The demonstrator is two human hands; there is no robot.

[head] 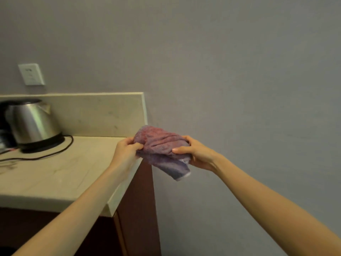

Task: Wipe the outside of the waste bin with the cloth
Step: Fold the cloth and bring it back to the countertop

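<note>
A bunched purple-pink cloth hangs in the air just past the right end of the counter. My left hand pinches its left side. My right hand grips its right side, thumb on top. One end of the cloth droops below my right hand. The waste bin is not in view.
A pale stone counter with a raised back edge fills the left. On it stand a steel electric kettle on a black base and a black cord. A wall socket sits above. Dark wooden cabinet side below; grey wall to the right.
</note>
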